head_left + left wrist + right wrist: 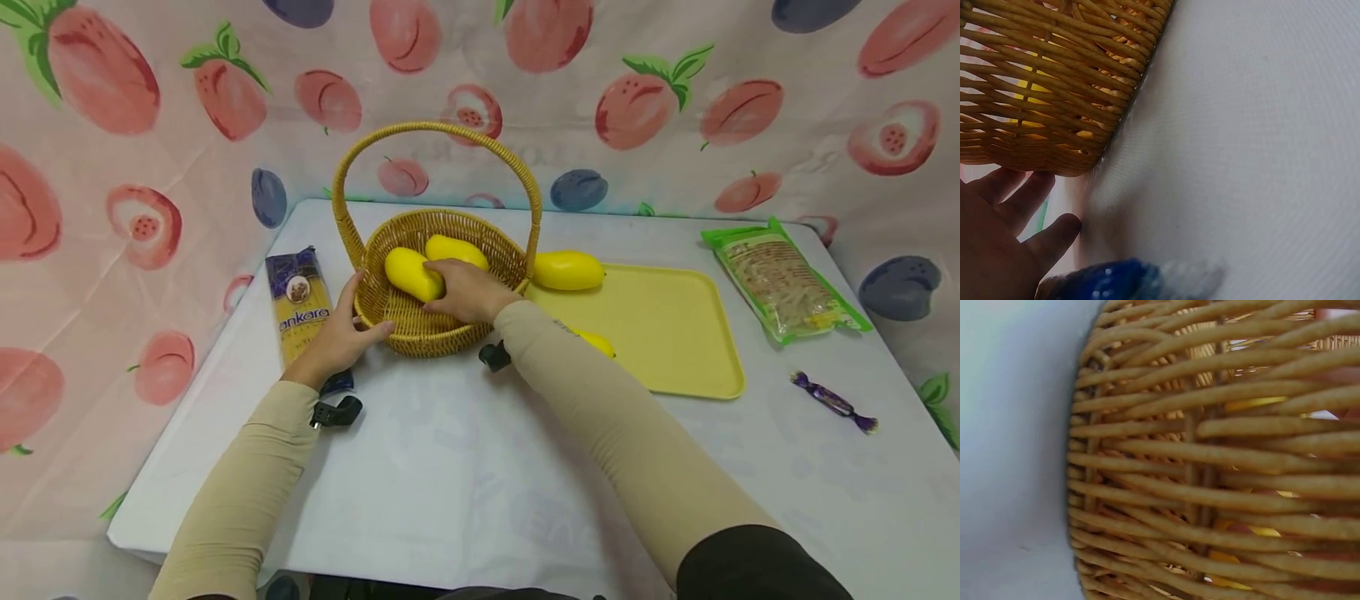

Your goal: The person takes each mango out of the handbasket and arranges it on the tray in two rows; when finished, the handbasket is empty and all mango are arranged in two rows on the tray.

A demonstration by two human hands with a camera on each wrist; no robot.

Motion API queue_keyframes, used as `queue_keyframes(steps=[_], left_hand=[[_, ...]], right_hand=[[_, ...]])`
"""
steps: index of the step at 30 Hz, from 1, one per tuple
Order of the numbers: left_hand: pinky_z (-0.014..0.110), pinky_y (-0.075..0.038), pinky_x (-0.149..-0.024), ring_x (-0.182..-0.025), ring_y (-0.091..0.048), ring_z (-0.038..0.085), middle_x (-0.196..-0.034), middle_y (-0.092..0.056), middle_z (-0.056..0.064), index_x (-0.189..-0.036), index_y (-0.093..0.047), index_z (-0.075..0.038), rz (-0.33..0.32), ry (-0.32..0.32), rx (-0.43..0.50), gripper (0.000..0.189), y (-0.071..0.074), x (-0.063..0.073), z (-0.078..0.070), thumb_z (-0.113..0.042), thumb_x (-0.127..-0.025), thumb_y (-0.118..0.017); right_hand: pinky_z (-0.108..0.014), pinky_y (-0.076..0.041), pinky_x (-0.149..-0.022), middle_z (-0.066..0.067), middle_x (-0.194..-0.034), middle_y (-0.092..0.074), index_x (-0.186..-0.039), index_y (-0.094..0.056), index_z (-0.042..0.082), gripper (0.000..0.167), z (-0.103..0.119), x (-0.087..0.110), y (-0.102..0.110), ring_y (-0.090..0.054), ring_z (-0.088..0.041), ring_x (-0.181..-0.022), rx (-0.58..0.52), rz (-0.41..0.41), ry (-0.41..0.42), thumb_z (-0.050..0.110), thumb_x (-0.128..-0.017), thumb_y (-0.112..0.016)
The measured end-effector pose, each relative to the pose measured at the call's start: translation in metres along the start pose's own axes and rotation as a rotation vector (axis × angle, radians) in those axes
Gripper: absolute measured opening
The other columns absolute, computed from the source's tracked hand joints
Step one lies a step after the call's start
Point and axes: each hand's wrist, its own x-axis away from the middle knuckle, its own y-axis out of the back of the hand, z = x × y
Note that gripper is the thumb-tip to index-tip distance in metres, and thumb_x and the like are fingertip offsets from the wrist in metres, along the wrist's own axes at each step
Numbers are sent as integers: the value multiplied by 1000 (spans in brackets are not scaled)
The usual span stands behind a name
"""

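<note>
A wicker basket (433,337) with a tall arched handle stands on the table, holding two yellow mangoes. My right hand (474,292) reaches over the basket's right rim and grips the left mango (411,273) between thumb and fingers. The other mango (456,250) lies just behind it. At the basket's left side is my left hand (339,340), its fingers fairly straight against the outer wall and its thumb stretched along the front. In the left wrist view, fingertips (1041,181) touch the woven side. The right wrist view shows mostly basket weave (1147,456), which hides most of that hand.
A yellow tray (667,333) lies right of the basket, with a mango (568,271) at its back left corner and another (598,342) partly behind my right forearm. An "ankara" pack (296,292) lies left. A green-edged food bag (783,283) and purple-wrapped candy (832,402) lie right.
</note>
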Motion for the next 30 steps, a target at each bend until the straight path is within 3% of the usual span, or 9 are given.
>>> queue_keyframes(steps=[18,30], left_hand=[[57,-24,-115,-144,-27,43,-166,-6,13,-162,5,-28,-14,15,-22,99,-1,0,0,-37,-96,-67],[55,-26,-115,-144,-29,40,-166,-8,14,-162,5,-28,-15,14,-12,98,-1,-2,2,-35,-96,-67]], right_hand=[[-38,-28,-116,-10,-157,-37,-158,-31,8,83,1,-14,0,-36,-24,-142,-109,-6,-26,37,-93,-73],[-39,-29,-115,-9,-156,-39,-158,-32,11,79,0,-21,-3,-39,-24,-140,-106,4,-56,35,-94,-72]])
